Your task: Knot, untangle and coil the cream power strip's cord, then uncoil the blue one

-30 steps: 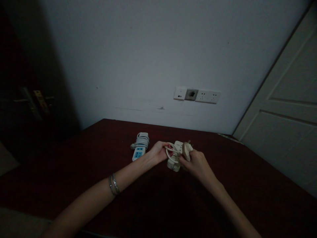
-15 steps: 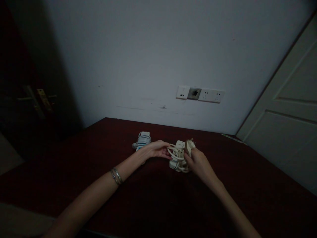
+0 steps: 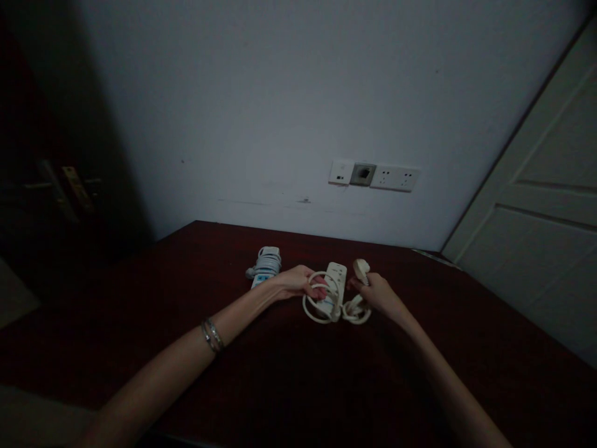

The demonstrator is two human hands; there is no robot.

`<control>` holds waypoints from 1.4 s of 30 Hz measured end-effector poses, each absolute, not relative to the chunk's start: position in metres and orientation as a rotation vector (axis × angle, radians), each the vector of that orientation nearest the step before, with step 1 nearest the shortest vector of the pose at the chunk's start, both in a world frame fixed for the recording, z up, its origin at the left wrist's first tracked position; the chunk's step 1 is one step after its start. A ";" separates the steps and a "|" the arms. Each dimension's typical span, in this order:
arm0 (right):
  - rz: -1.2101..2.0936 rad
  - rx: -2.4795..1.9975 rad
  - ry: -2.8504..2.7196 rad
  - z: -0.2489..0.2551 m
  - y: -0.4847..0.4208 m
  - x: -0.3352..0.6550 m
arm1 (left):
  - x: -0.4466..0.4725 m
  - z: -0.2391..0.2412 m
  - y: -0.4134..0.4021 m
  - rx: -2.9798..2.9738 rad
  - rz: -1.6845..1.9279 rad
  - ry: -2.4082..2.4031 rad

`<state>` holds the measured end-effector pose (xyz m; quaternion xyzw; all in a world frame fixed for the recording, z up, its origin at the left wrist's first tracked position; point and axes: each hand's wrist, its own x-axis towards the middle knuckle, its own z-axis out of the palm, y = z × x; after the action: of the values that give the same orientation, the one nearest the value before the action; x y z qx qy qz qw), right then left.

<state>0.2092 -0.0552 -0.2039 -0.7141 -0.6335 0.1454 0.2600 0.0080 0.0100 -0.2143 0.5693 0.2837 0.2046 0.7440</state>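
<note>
A white power strip (image 3: 339,274) lies on the dark red table (image 3: 289,367), its outlets facing up. Loops of its white cord (image 3: 319,321) hang around the fingers of my left hand (image 3: 303,282), which is closed on them at the strip's left side. On the right, my right hand (image 3: 375,291) grips the cord just below its plug (image 3: 360,269), which points up and away. More coiled cord (image 3: 357,314) rests beneath that hand. Left of my left wrist lies a second power strip (image 3: 266,264), bound with its own pale cord and partly hidden by my forearm.
Behind the table is a pale wall with a row of wall sockets (image 3: 395,178) and a network outlet plate (image 3: 341,172). A white panelled door (image 3: 550,205) stands at the right. A dark door with a handle (image 3: 77,186) is at the left.
The cord bundle has come apart into two groups of loops, uncovering more of the white power strip. My right hand has shifted slightly right with the plug, and my left hand now carries loops.
</note>
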 end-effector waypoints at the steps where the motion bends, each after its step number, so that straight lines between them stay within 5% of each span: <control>1: 0.488 -1.888 -1.714 -0.205 -0.054 0.212 | 0.010 -0.214 0.008 1.275 0.451 0.634; 28: 0.594 -1.456 -1.368 -0.181 -0.066 0.224 | -0.012 -0.193 0.032 2.217 0.279 0.575; 42: 0.722 -1.030 -0.992 -0.130 -0.073 0.238 | -0.016 -0.193 0.033 1.327 0.405 0.536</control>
<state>0.2377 -0.0728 -0.1299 -0.4615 -0.4445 0.3237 0.6962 -0.0162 0.0328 -0.1929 0.6040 0.2440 0.1841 0.7361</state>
